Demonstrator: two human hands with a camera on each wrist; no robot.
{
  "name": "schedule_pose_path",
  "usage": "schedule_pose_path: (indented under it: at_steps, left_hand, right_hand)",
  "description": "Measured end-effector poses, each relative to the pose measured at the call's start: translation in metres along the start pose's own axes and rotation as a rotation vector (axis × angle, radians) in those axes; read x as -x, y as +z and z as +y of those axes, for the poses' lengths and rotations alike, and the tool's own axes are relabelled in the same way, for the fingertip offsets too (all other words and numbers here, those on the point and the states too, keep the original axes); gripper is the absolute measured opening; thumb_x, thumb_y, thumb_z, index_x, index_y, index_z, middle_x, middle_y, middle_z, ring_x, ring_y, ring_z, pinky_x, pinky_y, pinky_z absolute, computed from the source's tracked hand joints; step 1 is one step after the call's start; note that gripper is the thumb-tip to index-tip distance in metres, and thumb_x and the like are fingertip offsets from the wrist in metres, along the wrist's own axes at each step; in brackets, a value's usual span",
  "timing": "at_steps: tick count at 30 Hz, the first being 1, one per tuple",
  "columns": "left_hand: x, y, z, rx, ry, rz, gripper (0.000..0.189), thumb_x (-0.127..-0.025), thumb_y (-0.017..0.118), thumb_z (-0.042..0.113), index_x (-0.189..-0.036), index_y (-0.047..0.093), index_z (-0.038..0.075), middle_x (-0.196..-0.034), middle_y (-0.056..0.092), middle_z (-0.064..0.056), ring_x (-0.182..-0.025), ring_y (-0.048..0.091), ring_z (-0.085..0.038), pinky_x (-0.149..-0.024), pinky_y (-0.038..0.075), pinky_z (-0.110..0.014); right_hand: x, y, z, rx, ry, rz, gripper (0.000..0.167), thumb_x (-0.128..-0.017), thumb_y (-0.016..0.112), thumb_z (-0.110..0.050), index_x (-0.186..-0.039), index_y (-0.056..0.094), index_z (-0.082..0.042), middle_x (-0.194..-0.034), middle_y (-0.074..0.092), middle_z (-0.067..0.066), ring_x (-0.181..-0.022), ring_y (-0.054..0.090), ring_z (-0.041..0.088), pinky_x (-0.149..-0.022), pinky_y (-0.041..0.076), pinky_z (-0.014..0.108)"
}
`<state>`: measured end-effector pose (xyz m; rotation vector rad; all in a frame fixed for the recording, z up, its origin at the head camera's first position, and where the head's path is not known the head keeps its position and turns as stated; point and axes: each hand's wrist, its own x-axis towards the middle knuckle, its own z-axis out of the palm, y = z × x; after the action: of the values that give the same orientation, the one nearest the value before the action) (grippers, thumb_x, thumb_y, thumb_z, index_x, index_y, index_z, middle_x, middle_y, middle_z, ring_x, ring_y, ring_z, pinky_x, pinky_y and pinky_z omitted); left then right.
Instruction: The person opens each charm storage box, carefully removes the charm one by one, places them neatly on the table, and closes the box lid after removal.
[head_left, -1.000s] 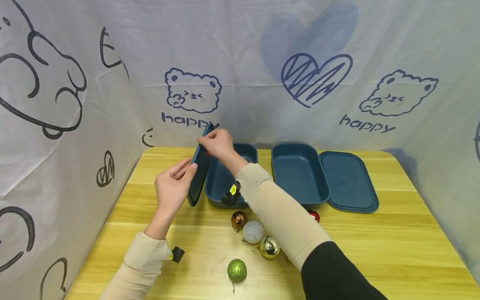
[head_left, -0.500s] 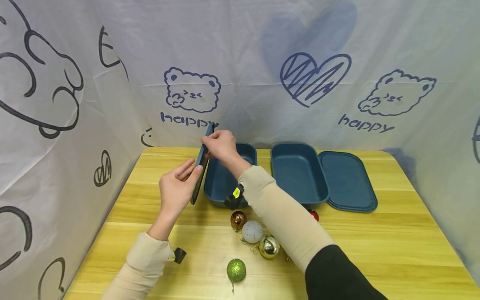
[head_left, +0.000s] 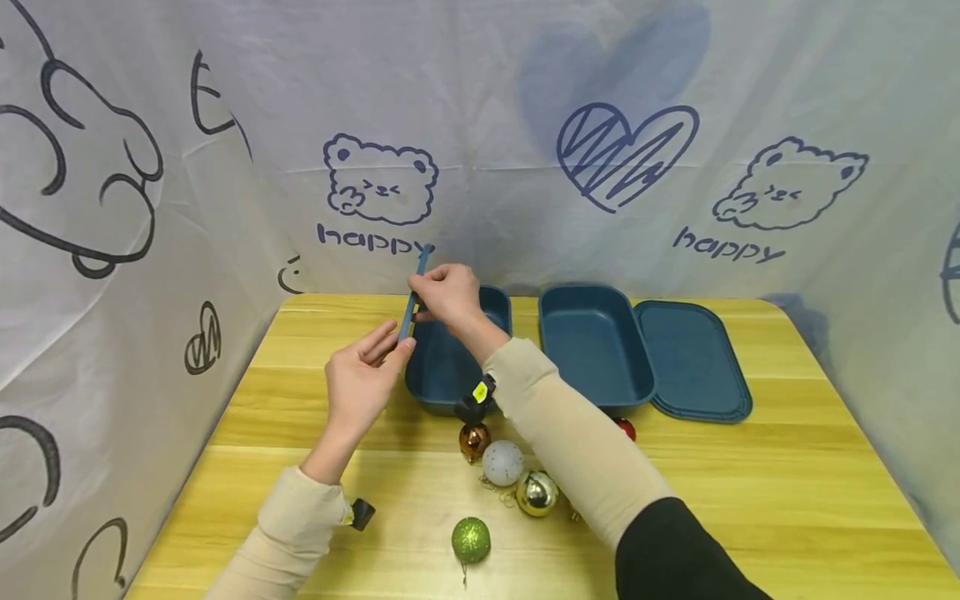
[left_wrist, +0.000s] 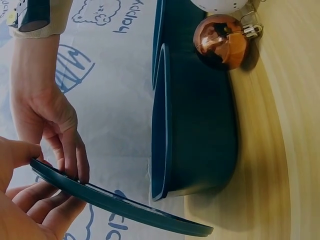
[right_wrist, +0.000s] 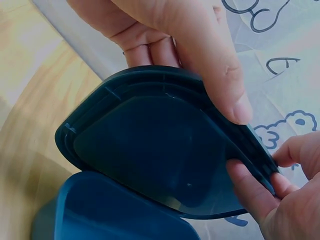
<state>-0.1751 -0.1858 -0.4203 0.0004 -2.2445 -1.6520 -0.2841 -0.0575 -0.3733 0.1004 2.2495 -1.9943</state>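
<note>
A dark blue plastic lid stands tilted on edge between both hands, and the head view shows little more than its thin rim. My left hand pinches its near edge, thumb on one face and fingers behind. Farther along, my right hand pinches the upper edge between thumb and fingers. Just right of the lid sits an uncovered dark blue container, partly hidden by the right hand and wrist. In the right wrist view, the lid's grooved underside shows and its lower edge overlaps the container's rim.
A second uncovered container stands to the right, with another lid flat beside it. In front lie a copper ball ornament, a white one, a gold one, a green one and a partly hidden red one.
Both hands have moved slightly right with the lid, toward the left container. The lid has turned from showing its broad face to nearly edge-on in the head view.
</note>
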Motion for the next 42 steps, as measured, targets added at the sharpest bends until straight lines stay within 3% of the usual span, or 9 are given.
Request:
schedule_pose_path:
  at_steps: [5,9,14,20,25,29,37,40,42]
  left_hand:
    - [0.001,0.004,-0.003,-0.019,0.026,-0.012,0.047,-0.096,0.081,0.026,-0.137,0.071,0.005,-0.127,0.075,-0.016,-0.116,0.075,-0.025,-0.083,0.057,-0.011]
    - [0.002,0.006,-0.004,-0.009,0.033,-0.023,0.049,-0.095,0.082,0.025,-0.137,0.07,0.003,-0.126,0.075,-0.017,-0.116,0.075,-0.025,-0.084,0.057,-0.012]
    - [0.003,0.01,-0.005,0.013,0.023,-0.045,0.052,-0.094,0.083,0.023,-0.138,0.069,0.001,-0.127,0.075,-0.018,-0.119,0.073,-0.028,-0.087,0.057,-0.015]
    - [0.004,0.013,-0.006,0.043,0.032,-0.081,0.052,-0.094,0.083,0.023,-0.138,0.068,0.0,-0.132,0.073,-0.021,-0.121,0.073,-0.033,-0.091,0.058,-0.017]
    - [0.0,0.009,-0.014,-0.006,0.057,-0.037,0.042,-0.1,0.075,0.025,-0.134,0.072,0.0,-0.127,0.075,-0.022,-0.117,0.074,-0.033,-0.089,0.057,-0.013]
    - [-0.004,0.001,-0.026,-0.101,-0.002,-0.021,0.04,-0.105,0.068,0.026,-0.135,0.071,0.0,-0.127,0.075,-0.02,-0.118,0.074,-0.032,-0.092,0.057,-0.017]
    - [-0.008,-0.01,-0.062,-0.225,-0.199,-0.106,0.042,-0.106,0.064,0.019,-0.141,0.065,-0.005,-0.134,0.07,-0.025,-0.124,0.07,-0.04,-0.103,0.058,-0.048]
    - [-0.01,-0.011,-0.071,-0.287,-0.24,-0.132,0.041,-0.107,0.062,0.019,-0.141,0.065,-0.004,-0.13,0.072,-0.025,-0.122,0.071,-0.041,-0.1,0.06,-0.05]
    - [-0.011,-0.011,-0.075,-0.302,-0.265,-0.147,0.041,-0.106,0.061,0.019,-0.141,0.065,-0.003,-0.127,0.073,-0.025,-0.12,0.071,-0.042,-0.09,0.063,-0.04]
  right_hand:
    - [0.002,-0.002,0.005,-0.027,-0.019,0.019,0.012,-0.098,0.074,-0.014,-0.096,0.075,-0.003,-0.094,0.07,0.011,-0.091,0.077,0.029,-0.071,0.067,0.039]
    - [0.003,-0.006,0.008,-0.054,-0.026,0.022,0.012,-0.097,0.074,-0.012,-0.099,0.077,-0.001,-0.096,0.069,0.012,-0.099,0.076,0.034,-0.067,0.066,0.034]
    - [0.004,-0.012,0.01,-0.047,-0.01,0.026,0.012,-0.096,0.072,-0.012,-0.101,0.077,-0.002,-0.093,0.068,0.011,-0.092,0.077,0.032,-0.062,0.065,0.03]
    - [0.004,-0.018,0.014,-0.03,-0.01,0.042,0.014,-0.096,0.072,-0.013,-0.102,0.076,-0.001,-0.089,0.068,0.009,-0.074,0.072,0.019,-0.07,0.067,0.037]
    - [0.004,-0.023,0.02,-0.052,-0.002,0.041,0.014,-0.096,0.071,-0.012,-0.103,0.076,-0.001,-0.092,0.069,0.01,-0.079,0.073,0.021,-0.073,0.067,0.041]
    - [0.005,-0.03,0.025,-0.057,0.007,0.028,0.014,-0.096,0.072,-0.014,-0.103,0.076,-0.003,-0.097,0.069,0.009,-0.082,0.072,0.022,-0.072,0.067,0.039]
    - [0.005,-0.04,0.035,-0.104,0.014,0.016,0.012,-0.095,0.071,-0.012,-0.102,0.075,-0.002,-0.094,0.066,0.006,-0.075,0.067,0.015,-0.066,0.065,0.031]
    - [0.006,-0.042,0.038,-0.117,0.014,0.021,0.013,-0.095,0.071,-0.012,-0.102,0.075,-0.002,-0.094,0.067,0.006,-0.075,0.067,0.014,-0.067,0.065,0.031]
    - [0.006,-0.043,0.039,-0.129,0.013,0.022,0.013,-0.096,0.071,-0.012,-0.103,0.075,-0.002,-0.095,0.068,0.006,-0.076,0.067,0.014,-0.068,0.065,0.031]
